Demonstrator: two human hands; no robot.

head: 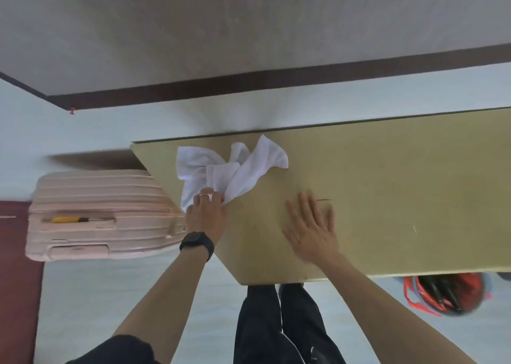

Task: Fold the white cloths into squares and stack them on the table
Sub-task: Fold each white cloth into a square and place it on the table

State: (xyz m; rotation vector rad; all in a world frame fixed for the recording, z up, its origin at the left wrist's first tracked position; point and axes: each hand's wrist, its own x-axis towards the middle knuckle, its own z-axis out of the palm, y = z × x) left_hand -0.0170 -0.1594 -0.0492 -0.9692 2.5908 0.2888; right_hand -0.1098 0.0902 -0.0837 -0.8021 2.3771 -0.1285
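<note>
We have open table (401,175) from our right hand (309,231), which lies flat, rightward and back to the wall. A bare strip also runs between our hands. The crumpled cloths (221,167) fill the left corner, our left hand (206,215) gripping their near edge. A suitcase (96,214) sits just beside that corner, crowding the left side.

Cloths (229,167) on table (387,183), far-left corner; suitcase (102,217) on floor — left of table, beside that corner.

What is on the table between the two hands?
Nothing: in the head view, only bare table lies between the left hand, gripping the white cloths, and the flat right hand.
</note>
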